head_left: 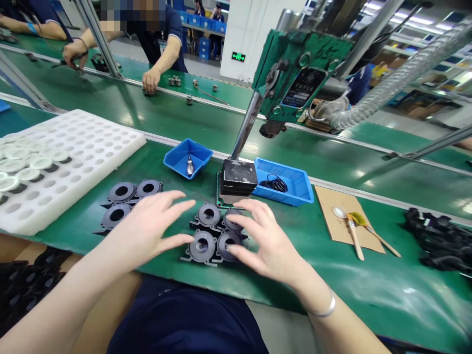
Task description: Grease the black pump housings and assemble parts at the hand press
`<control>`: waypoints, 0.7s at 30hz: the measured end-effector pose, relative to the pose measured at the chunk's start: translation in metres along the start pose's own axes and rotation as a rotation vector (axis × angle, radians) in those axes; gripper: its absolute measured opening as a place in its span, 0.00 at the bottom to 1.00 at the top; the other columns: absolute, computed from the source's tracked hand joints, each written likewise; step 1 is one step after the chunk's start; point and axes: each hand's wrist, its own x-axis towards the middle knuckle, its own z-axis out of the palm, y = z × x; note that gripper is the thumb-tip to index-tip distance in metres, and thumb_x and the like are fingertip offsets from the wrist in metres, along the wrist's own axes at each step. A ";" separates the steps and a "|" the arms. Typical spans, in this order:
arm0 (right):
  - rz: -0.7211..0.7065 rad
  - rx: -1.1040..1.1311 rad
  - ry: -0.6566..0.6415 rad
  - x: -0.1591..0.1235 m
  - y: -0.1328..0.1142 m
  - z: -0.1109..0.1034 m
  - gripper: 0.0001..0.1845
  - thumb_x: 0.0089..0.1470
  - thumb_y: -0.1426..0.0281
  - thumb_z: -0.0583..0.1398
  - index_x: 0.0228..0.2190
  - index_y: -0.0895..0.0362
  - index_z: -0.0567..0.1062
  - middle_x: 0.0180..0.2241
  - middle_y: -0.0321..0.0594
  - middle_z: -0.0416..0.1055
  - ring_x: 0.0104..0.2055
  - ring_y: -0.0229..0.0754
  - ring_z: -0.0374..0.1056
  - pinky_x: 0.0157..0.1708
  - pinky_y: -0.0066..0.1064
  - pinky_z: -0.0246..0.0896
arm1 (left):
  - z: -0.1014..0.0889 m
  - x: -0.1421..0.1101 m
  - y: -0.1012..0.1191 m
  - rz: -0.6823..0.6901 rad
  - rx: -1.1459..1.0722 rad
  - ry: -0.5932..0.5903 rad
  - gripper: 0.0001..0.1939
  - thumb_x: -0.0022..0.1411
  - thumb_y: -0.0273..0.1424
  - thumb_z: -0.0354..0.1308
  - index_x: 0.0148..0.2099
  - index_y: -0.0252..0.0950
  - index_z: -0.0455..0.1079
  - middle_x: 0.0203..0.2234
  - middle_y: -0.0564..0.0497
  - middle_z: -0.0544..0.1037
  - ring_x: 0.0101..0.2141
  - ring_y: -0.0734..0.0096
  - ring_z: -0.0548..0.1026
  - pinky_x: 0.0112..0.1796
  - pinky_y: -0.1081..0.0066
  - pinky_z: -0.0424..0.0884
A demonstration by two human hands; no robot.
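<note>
Several dark grey round housings [202, 246] with central holes and side tabs lie grouped on the green bench in front of me. My left hand [151, 226] hovers at their left side, fingers spread, holding nothing. On the other side, my right hand [267, 241] is spread over the right-hand housings and partly hides them; whether its fingertips touch them I cannot tell. A second group of similar housings [121, 191] sits further left, partly behind my left hand. Just beyond the middle group stands the black block [239, 174] at the foot of a green bench press [295, 73].
A white foam tray [121, 137] with pale rings stands left. Behind are a blue bin [173, 160] with a metal-tipped tool and another blue bin [300, 184] holding black rings. Brushes [354, 236] lie on cardboard [328, 196]. Black parts [438, 241] are heaped right. A co-worker's hand [150, 79] works opposite.
</note>
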 end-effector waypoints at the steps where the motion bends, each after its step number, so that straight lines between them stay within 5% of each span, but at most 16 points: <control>1: -0.023 -0.019 -0.048 -0.002 -0.006 0.002 0.32 0.58 0.52 0.62 0.59 0.53 0.68 0.64 0.50 0.58 0.69 0.59 0.49 0.65 0.57 0.52 | -0.002 -0.007 -0.011 -0.036 0.046 0.053 0.37 0.63 0.54 0.56 0.67 0.41 0.60 0.65 0.38 0.63 0.63 0.42 0.63 0.60 0.45 0.64; 4: -0.064 -0.103 -0.217 -0.004 -0.022 0.017 0.44 0.54 0.43 0.61 0.66 0.45 0.59 0.71 0.45 0.46 0.73 0.68 0.34 0.65 0.70 0.40 | -0.003 -0.027 -0.045 -0.171 0.184 0.053 0.42 0.59 0.55 0.60 0.70 0.45 0.56 0.70 0.38 0.54 0.69 0.31 0.49 0.61 0.29 0.53; 6: -0.047 -0.160 -0.254 -0.001 -0.028 0.032 0.43 0.56 0.42 0.58 0.67 0.44 0.57 0.72 0.43 0.44 0.73 0.69 0.33 0.64 0.73 0.35 | 0.000 -0.037 -0.062 -0.218 0.207 -0.018 0.45 0.58 0.56 0.61 0.72 0.48 0.52 0.72 0.40 0.51 0.69 0.27 0.46 0.59 0.24 0.52; 13: 0.000 -0.239 -0.188 0.026 -0.032 0.063 0.33 0.65 0.50 0.52 0.67 0.45 0.58 0.70 0.39 0.52 0.71 0.62 0.45 0.66 0.71 0.30 | 0.007 -0.041 -0.094 -0.096 0.057 -0.026 0.42 0.59 0.55 0.61 0.71 0.52 0.54 0.71 0.49 0.55 0.70 0.39 0.49 0.64 0.41 0.56; 21: 0.012 -0.315 -0.107 0.057 -0.053 0.089 0.33 0.66 0.51 0.51 0.66 0.52 0.60 0.69 0.42 0.54 0.70 0.63 0.48 0.65 0.69 0.38 | -0.004 -0.052 -0.111 0.064 -0.009 -0.081 0.42 0.58 0.50 0.64 0.70 0.51 0.55 0.71 0.49 0.56 0.70 0.42 0.48 0.64 0.43 0.56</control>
